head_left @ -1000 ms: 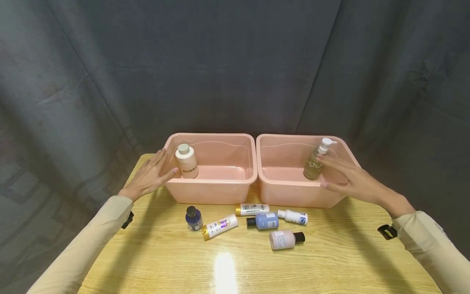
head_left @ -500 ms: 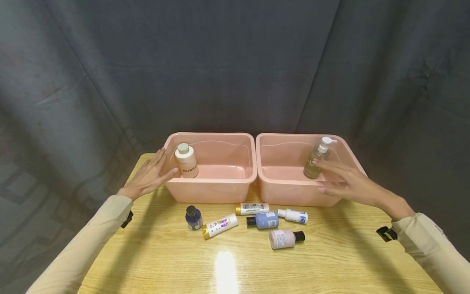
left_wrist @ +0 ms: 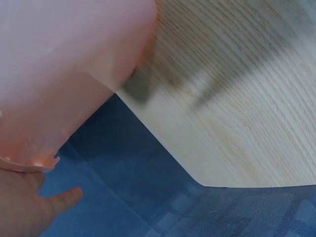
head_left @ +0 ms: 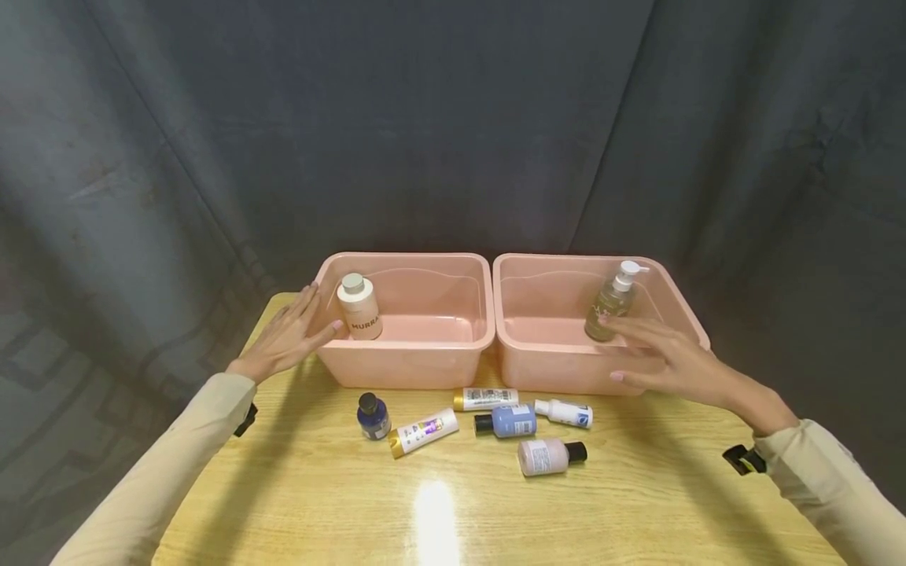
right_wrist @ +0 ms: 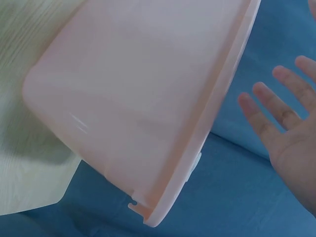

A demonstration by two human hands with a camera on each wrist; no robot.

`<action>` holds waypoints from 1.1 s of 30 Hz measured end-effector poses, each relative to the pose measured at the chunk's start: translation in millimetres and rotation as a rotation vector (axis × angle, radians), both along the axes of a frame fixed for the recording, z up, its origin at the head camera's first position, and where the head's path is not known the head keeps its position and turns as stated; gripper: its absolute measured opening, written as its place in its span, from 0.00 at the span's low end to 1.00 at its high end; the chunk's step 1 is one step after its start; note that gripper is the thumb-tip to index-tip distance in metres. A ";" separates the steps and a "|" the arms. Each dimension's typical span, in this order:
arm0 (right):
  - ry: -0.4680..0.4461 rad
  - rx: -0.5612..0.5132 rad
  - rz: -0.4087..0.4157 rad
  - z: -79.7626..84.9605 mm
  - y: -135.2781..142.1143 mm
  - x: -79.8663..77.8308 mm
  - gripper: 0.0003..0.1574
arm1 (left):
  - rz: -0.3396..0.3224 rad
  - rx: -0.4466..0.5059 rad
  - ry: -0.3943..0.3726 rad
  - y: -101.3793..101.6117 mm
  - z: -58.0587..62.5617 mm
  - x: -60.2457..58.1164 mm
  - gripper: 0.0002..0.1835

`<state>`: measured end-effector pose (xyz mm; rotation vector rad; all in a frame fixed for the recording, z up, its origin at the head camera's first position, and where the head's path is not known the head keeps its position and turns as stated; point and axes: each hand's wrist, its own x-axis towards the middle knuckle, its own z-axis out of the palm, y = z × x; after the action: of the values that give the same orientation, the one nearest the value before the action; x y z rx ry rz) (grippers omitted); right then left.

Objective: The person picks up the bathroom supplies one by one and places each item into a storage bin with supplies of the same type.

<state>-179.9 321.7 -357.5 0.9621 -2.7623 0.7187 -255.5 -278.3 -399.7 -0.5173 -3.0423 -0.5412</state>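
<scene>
My left hand lies at the left rim of the left pink bin, fingers straight and thumb spread over the front corner. In the left wrist view, part of that hand is hidden behind the bin's rim. A white bottle stands inside by that side. Above the front right of the right pink bin hovers my right hand, holding nothing. The right wrist view shows its fingers spread apart from the rim. A pump bottle with greenish contents leans in this bin, partly behind the fingers.
Before the bins, on the wooden table, are a dark blue bottle, a white tube with gold cap, a second gold-capped tube, a light blue bottle, a small white bottle and a pink bottle.
My right hand has drawn back a little toward me, its fingertips now lower against the pump bottle in the head view. The left hand stays put.
</scene>
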 end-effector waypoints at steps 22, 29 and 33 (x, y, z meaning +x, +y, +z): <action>0.012 -0.011 0.036 -5.2 -6.1 8.3 0.44 | 0.015 0.009 -0.014 1.0 -3.9 -3.2 0.49; -0.037 -0.017 0.061 -6.6 -7.4 9.4 0.44 | 0.009 0.006 -0.021 1.2 -4.2 -4.2 0.49; -0.053 -0.021 0.076 -10.0 -7.9 9.4 0.42 | 0.011 0.005 -0.025 1.1 -3.0 -4.7 0.49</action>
<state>-170.5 313.9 -367.5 1.0635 -2.7702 0.7942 -260.2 -277.2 -402.7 -0.4965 -3.0647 -0.5596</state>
